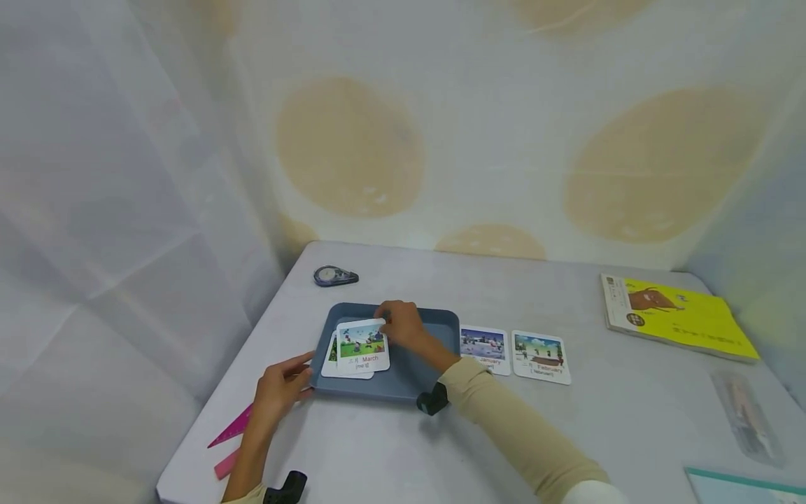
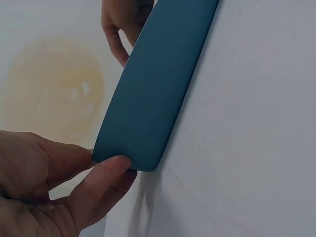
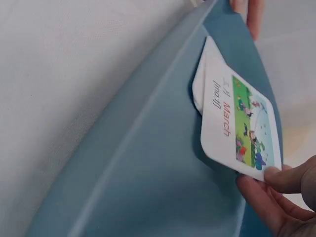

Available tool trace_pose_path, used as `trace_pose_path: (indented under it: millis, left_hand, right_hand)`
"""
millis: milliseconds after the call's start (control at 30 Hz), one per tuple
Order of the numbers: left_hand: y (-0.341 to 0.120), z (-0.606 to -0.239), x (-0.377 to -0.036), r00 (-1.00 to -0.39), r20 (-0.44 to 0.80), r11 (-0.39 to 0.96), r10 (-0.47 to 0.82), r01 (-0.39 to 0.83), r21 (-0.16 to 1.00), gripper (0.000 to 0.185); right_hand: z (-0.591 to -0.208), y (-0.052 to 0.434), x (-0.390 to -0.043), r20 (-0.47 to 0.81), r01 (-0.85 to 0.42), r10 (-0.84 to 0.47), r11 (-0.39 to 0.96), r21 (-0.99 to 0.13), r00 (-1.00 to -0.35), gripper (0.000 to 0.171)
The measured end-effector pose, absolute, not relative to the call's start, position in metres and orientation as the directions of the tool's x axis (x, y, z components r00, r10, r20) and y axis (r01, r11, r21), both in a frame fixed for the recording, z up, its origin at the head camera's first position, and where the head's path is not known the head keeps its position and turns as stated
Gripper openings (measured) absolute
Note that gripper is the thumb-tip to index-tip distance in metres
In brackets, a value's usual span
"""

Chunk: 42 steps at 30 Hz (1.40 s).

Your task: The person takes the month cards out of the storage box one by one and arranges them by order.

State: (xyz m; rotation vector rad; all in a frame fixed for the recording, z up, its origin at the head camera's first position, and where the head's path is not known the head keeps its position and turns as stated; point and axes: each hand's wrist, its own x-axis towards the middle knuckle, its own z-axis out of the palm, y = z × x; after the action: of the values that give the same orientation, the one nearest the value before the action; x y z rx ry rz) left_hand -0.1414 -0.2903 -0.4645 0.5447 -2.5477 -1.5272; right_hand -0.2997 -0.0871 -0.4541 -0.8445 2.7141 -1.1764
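- The right hand (image 1: 403,325) reaches into the blue tray (image 1: 434,329) and pinches the far edge of the March card (image 1: 362,344) between thumb and fingertips; the wrist view shows the thumb on the picture side and the fingers (image 3: 261,205) beneath it.
- The March card is lifted at a slant above the tray floor, its near edge over a small stack of cards (image 1: 334,360) lying in the tray's left part.
- Only a white corner of that stack shows under the March card in the right wrist view.
- The left hand (image 1: 277,392) sits at the tray's near left corner, with the thumb (image 2: 101,185) pressed against the outer wall and the fingers curled around the corner, so it holds the tray rather than lying slack.
- The tray rests flat on the grey table (image 1: 567,434), a little left of the table's middle.
- Just right of the tray lie two more cards face up, side by side: the January card (image 1: 483,346) nearest the tray, partly covered by the beige sleeve (image 1: 516,427), then the February card (image 1: 541,357).
- A correction-tape dispenser (image 1: 335,276) lies beyond the tray toward the far left corner of the table.
- A pink set square (image 1: 233,427) and a pink eraser (image 1: 227,463) lie by the left forearm at the table's near left edge.
- A yellow book (image 1: 676,315) lies well apart on the far right, and a clear ruler (image 1: 746,416) nearer on the right.
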Motion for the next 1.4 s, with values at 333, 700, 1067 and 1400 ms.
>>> trace_pose_path:
  millis: [333,700,1067,1400]
  left_hand:
    - [-0.289,-0.462,-0.139,-0.932,-0.077,0.434,-0.353,-0.237,0.869,0.039]
    - [-0.296,-0.461,-0.132,-0.929,-0.068,0.446,-0.364,-0.238,0.863,0.039]
    - [-0.298,-0.459,-0.133,-0.921,-0.112,0.433,-0.373,-0.279,0.857,0.04]
    - [-0.3,-0.464,-0.133,-0.915,-0.128,0.439,-0.384,-0.303,0.846,0.04]
  right_hand:
    - [-0.428,-0.05,-0.301,0.063,-0.359,-0.48,0.558,-0.748,-0.875,0.022]
    - [-0.401,0.062,-0.325,0.03,-0.243,-0.347,0.589,-0.77,-0.937,0.023]
    - [-0.415,0.192,-0.333,-0.071,-0.09,-0.21,0.67,-0.737,-0.975,0.027]
    - [-0.442,0.277,-0.33,-0.242,0.097,-0.099,0.722,-0.685,-0.965,0.036]
